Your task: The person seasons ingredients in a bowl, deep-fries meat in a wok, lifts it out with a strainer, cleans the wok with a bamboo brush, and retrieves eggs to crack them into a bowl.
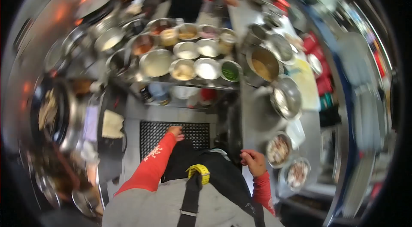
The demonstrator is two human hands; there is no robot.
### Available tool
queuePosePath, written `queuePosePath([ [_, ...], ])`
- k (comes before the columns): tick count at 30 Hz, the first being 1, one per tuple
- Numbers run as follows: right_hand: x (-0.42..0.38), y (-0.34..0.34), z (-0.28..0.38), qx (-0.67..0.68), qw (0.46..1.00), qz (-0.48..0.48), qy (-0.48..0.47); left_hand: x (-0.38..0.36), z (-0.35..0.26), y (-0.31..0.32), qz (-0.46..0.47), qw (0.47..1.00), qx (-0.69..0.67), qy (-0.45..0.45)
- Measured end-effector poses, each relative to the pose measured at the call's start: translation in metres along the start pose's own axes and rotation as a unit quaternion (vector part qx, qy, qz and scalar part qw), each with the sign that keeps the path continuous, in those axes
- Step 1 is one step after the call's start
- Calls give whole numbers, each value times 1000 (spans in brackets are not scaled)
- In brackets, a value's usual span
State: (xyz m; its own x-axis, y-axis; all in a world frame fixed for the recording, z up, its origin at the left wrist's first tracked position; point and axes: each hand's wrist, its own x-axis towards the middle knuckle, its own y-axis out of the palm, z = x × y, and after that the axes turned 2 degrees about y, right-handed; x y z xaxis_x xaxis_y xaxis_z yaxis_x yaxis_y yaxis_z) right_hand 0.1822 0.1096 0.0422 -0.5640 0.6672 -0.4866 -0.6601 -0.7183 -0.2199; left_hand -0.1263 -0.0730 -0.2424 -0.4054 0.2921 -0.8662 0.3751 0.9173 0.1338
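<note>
Grey clothing (150, 210), cut off below, lies nearest; both hands (176, 133) (255, 162) curl, palms hidden, grip impossible to tell.

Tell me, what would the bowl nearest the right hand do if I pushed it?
The bowl probably slides, since the metal counter under it looks smooth. It's likely heavier than an empty one because pale and brown pieces lie inside. A hard shove might spill some: its top looks open.

Steel counter (256, 122) at right: bowls (294, 94), pot (253, 76), white container (295, 133); tiled floor (132, 141): black mat (196, 133).
</note>
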Motion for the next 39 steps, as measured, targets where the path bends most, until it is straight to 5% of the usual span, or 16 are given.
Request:
queuePosePath([
  [2,22,19,17,-25,998,61,-4,48,13,-102,-80,976,-190,-70],
  [4,47,39,30,-53,994,100,-9,55,21,-183,-236,909,-324,118],
  [7,78,77,57,-115,979,162,-40,-13,-21,-254,-427,778,-436,147],
  [12,117,173,111,-127,953,273,-40,-34,-54,-321,-303,733,-548,266],
  [13,119,189,120,-150,947,282,-47,-15,-57,-325,-320,672,-618,254],
  [16,143,236,139,-190,926,319,-70,40,-46,-332,-190,652,-664,314],
  [20,166,283,147,-224,880,402,-117,-12,-95,-275,-159,715,-628,262],
  [27,227,356,165,-299,753,545,-217,-47,-63,-229,-255,778,-523,237],
  [30,227,401,195,-297,732,593,-157,-76,-44,-229,-324,788,-446,273],
  [33,223,447,213,-274,697,635,-188,-167,-45,-240,-322,897,-222,207],
  [36,205,484,215,-246,674,673,-181,-258,-32,-274,-471,801,-62,364],
  [37,200,497,215,-250,661,686,-172,-285,-30,-296,-609,681,13,407],
  [39,185,516,210,-262,641,705,-156,-385,-58,-314,-765,528,6,368],
])
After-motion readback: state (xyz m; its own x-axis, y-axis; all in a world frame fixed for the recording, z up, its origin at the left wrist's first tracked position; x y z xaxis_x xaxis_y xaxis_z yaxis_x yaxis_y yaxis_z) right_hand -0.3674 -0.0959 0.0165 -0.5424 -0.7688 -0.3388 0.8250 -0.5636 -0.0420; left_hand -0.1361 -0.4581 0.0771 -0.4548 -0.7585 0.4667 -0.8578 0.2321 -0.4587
